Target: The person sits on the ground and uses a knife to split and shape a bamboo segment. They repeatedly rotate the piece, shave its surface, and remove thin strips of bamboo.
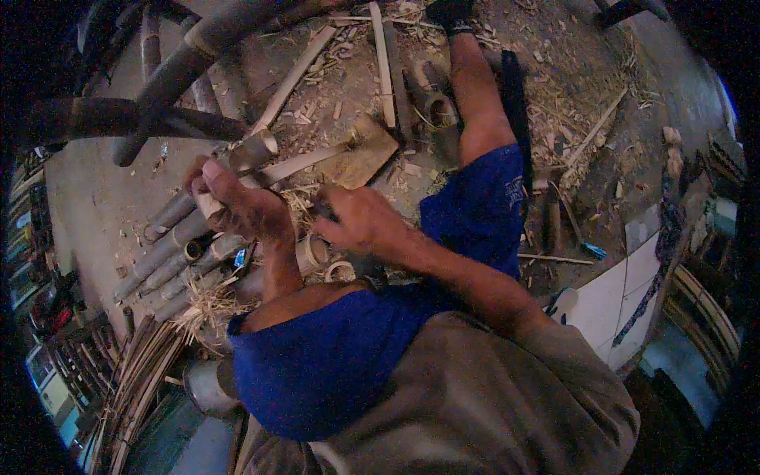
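Nearest, the blue shorts [317, 356] cover parted legs, which leave room for both hands to work low over the floor [83, 186]. Beyond the left knee [285, 305], the left hand [257, 210] has its fingers curled and clamped on a short pale piece [207, 204], probably bamboo, with the thumb laid high against it; the grip looks meant to keep it from turning. The piece is held above the floor, out past the wooden block's left edge. The right hand [360, 222] is bent inward near the block's near edge, its fingers drawn together; something dark [323, 210] shows at their tips, but blur hides whether they clamp on it. The wooden block [368, 162] lies flat, its right corner pointing toward the right shin [479, 103], perhaps set there as a firm base, and a pale strip [305, 164] runs out from its left side. Left of the hands, bamboo tubes [178, 241] lie side by side on the floor, likely so they rest steadily within reach, with a tuft of shavings [207, 309] by their near ends. Farther off, thick bamboo poles [178, 75] cross above the floor, seemingly propping one another
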### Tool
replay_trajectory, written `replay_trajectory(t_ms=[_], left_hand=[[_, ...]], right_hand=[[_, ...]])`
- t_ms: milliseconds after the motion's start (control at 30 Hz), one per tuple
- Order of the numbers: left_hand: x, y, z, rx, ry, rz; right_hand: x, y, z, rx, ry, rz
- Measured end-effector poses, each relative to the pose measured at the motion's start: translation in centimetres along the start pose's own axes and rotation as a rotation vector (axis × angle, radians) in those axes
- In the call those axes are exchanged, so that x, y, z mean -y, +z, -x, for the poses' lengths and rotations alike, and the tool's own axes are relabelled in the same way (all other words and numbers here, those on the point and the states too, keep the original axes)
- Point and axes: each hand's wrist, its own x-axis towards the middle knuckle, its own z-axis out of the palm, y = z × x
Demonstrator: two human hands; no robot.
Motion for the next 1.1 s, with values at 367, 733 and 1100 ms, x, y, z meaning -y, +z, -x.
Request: replay_trajectory(t_ms=[367,733,1100], left_hand=[[1.0,-2.9,-1.4,-0.038,-0.014,-0.129],[-1.0,-1.0,-0.8,0.175,-0.025,0.378],[1.1,-0.5,-0.6,-0.193,-0.092,-0.013]], right_hand=[[-5.7,3.1,-1.2,-0.014,0.029,0.266],[-20.4,5.3,-1.2,0.005,0.229,0.083],[0.3,3.9,0.2,-0.061,0.000,0.029]])
